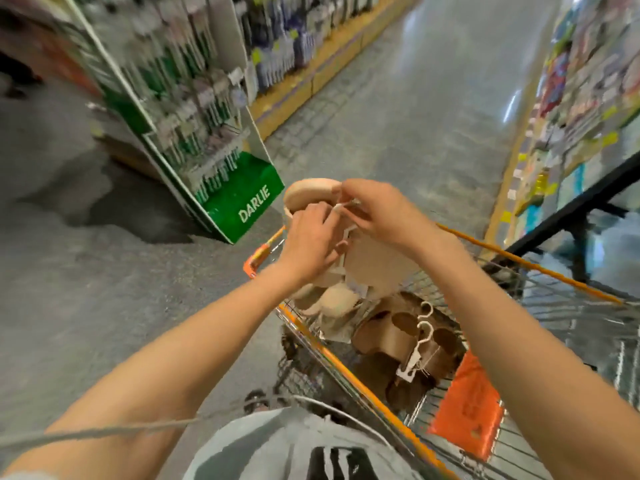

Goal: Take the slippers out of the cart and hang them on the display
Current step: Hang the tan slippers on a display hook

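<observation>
Above the front of the orange-rimmed wire cart (349, 372), both hands hold up a pair of beige slippers (377, 261) clipped on a white plastic hanger. My left hand (311, 244) grips the hanger's stem and the slipper edge. My right hand (381, 213) pinches the hanger's hook at the top. Another beige slipper (308, 192) sticks out beyond my fingers. Down in the cart lie several brown slippers (398, 334) on white hangers (420, 337) and more beige ones (332, 299).
A green Darlie cardboard stand (194, 133) with hanging goods rises left of the cart. Shelves line both sides of the grey aisle. An orange flap (467, 414) hangs on the cart's near end. A black metal frame (568, 216) stands at the right.
</observation>
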Tool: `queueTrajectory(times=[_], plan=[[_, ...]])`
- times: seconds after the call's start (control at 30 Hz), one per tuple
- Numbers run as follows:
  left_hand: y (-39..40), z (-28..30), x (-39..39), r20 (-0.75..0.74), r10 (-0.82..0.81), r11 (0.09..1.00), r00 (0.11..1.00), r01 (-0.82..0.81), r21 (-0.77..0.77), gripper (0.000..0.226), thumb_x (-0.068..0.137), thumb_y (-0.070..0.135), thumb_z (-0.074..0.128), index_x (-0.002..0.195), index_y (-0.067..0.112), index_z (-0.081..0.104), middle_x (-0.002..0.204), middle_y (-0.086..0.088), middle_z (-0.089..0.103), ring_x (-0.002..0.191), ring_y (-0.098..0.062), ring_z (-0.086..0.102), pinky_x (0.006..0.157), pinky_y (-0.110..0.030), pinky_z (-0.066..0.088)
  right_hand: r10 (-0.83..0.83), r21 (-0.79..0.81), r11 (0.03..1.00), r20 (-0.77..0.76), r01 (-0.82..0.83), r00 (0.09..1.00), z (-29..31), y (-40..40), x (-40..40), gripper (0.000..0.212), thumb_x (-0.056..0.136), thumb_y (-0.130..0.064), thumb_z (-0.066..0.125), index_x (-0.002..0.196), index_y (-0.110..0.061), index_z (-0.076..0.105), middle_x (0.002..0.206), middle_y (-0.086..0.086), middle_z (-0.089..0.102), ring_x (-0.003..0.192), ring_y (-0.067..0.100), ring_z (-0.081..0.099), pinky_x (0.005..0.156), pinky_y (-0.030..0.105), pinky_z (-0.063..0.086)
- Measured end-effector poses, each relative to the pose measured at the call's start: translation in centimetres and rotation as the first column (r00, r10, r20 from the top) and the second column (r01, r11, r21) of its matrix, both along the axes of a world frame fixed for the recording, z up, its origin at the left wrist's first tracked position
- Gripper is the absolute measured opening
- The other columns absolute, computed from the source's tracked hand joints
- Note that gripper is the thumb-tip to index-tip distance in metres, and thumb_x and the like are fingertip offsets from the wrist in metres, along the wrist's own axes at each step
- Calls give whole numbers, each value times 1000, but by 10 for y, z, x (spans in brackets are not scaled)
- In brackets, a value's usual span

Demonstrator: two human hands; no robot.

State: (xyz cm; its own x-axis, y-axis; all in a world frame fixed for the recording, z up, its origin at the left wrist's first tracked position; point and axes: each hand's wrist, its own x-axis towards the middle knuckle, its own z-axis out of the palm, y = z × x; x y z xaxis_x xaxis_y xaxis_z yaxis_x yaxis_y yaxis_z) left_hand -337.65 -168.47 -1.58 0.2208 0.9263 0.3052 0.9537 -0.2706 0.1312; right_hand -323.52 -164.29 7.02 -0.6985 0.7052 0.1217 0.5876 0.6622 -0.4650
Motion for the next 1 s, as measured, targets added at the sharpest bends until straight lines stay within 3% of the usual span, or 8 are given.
queueTrajectory(times=[0.13, 0.3, 0.47, 0.63, 0.77, 0.83, 0.93, 1.0], plan=[[-33, 13, -74, -156, 226, 973, 962, -232, -21, 46, 52, 26, 85, 89, 4, 68, 84, -12, 63, 72, -28, 54, 60, -33, 23, 164, -18, 986, -40, -165, 986, 21, -10, -80, 17, 81, -3, 64, 97, 1, 62, 91, 19, 67, 85, 29, 64, 76, 41, 49], [-93, 29, -153, 50, 476, 869, 878, -478, 128, 23, 68, 12, 78, 85, 2, 66, 80, -13, 61, 70, -31, 53, 58, -33, 16, 370, 31, 929, -118, -369, 921, 34, -40, -186, 12, 80, -2, 60, 91, -1, 64, 78, 9, 62, 74, 14, 51, 62, 26, 37], [-166, 46, -223, 361, 678, 644, 641, -754, 131, 12, 80, 7, 68, 89, 0, 64, 82, -16, 61, 76, -20, 38, 65, -35, 30, 529, 47, 847, -182, -530, 829, 39, -94, -290, 12, 81, -8, 56, 89, -9, 66, 75, -2, 59, 72, 14, 53, 67, 29, 41], [-244, 42, -288, 315, 851, 413, 421, -906, 94, 12, 85, 10, 67, 95, 4, 65, 90, -14, 62, 76, -33, 51, 72, -37, 37, 689, 49, 716, -203, -696, 695, 34, -156, -385, 14, 79, -7, 62, 91, -14, 64, 84, 7, 70, 77, 27, 65, 69, 41, 53], [-301, 52, -320, 169, 956, 235, 238, -971, 34, 25, 96, 7, 44, 113, 1, 63, 114, -17, 57, 103, -32, 45, 88, -34, 22, 797, 63, 582, -239, -810, 554, 35, -212, -452, 17, 85, -12, 63, 101, -7, 63, 94, 5, 69, 86, 21, 62, 67, 19, 43], [-329, 55, -337, 88, 989, 125, 122, -992, -20, 28, 93, 1, 40, 109, -2, 63, 116, -18, 56, 111, -32, 43, 86, -32, 20, 829, 46, 518, -271, -854, 488, 35, -243, -482, 20, 90, -19, 58, 104, -7, 63, 97, 6, 68, 88, 18, 59, 72, 23, 42], [-365, 49, -363, 41, 999, -17, -16, -1000, 3, 24, 87, 5, 47, 98, -1, 67, 100, -18, 62, 106, -35, 50, 84, -38, 25, 862, -18, 398, -336, -917, 380, 32, -280, -522, 18, 90, -18, 58, 100, -4, 64, 93, 11, 68, 86, 22, 60, 76, 31, 44], [-388, 49, -372, 70, 990, -129, -125, -990, 61, 19, 77, 10, 51, 77, 0, 67, 77, -15, 60, 83, -35, 58, 72, -38, 27, 889, -51, 280, -362, -959, 279, 31, -302, -550, 16, 90, -18, 58, 95, -4, 64, 88, 12, 68, 83, 24, 62, 75, 33, 46]])
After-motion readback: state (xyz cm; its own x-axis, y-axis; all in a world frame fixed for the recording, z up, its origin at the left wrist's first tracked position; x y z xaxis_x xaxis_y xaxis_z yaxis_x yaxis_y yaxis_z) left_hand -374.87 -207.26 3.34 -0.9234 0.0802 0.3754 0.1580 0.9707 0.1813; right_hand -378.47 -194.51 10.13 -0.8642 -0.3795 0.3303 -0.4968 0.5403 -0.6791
